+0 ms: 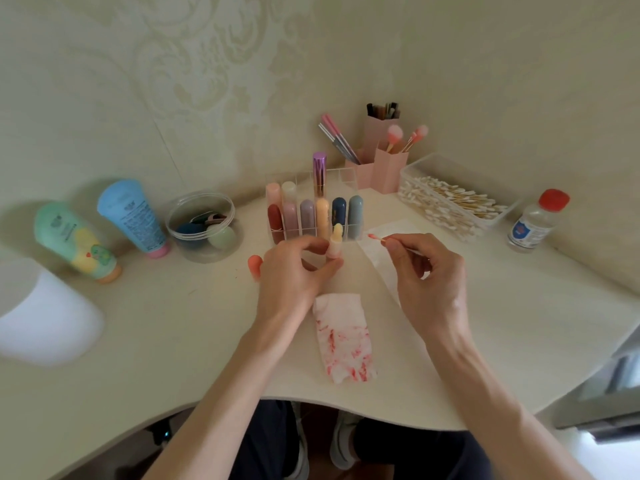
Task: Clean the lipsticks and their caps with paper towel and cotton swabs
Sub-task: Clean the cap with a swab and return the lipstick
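Desk (173,323): left hand (294,271) grips lipstick (335,242).

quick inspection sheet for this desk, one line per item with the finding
surface: pale desk, set into a wall corner.
job's things: uncapped lipstick upright; cotton swab with a pink tip; red-stained paper towel flat between the forearms; orange cap on the desk left of the left hand; clear organizer of capped lipsticks; swab box, open.
clutter: blue tube, green tube, round tub, pink brush holders, red-capped bottle.
grippers: left hand grips the lipstick; right hand pinches the swab.
cables: nothing seen.
surroundings: patterned wall.
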Action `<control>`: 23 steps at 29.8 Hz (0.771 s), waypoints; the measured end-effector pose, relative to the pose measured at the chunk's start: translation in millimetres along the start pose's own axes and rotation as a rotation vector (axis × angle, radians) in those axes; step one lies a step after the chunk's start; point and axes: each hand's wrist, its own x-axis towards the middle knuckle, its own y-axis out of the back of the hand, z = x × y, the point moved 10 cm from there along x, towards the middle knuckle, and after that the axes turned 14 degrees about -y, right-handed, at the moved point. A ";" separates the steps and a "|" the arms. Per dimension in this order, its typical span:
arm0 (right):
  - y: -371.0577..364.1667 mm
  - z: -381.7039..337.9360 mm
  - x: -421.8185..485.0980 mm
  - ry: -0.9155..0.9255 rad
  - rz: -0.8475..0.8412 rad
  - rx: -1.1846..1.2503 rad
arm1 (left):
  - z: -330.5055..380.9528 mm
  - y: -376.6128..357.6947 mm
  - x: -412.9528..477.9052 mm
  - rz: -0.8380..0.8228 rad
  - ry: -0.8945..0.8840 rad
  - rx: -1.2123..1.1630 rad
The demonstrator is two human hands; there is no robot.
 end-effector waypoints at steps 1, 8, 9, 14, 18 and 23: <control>0.8 0.8 0.6 -0.007 0.006 0.005 | 1.2 -0.7 2.9 0.003 -0.005 0.025; 1.2 2.5 1.1 -0.029 0.007 0.001 | 2.3 -8.5 12.7 0.016 -0.011 0.092; 1.2 2.3 1.1 -0.029 0.008 0.000 | 2.5 -9.5 13.3 0.017 -0.010 0.116; 0.9 2.6 0.9 -0.038 0.007 0.012 | 5.5 -9.6 12.7 0.039 -0.005 0.167; 0.4 -0.2 0.2 -0.027 0.003 0.010 | 10.0 -10.0 11.7 0.021 0.008 0.208; -0.8 -1.1 -0.1 -0.029 -0.001 0.017 | 9.9 -11.2 12.3 0.008 0.021 0.230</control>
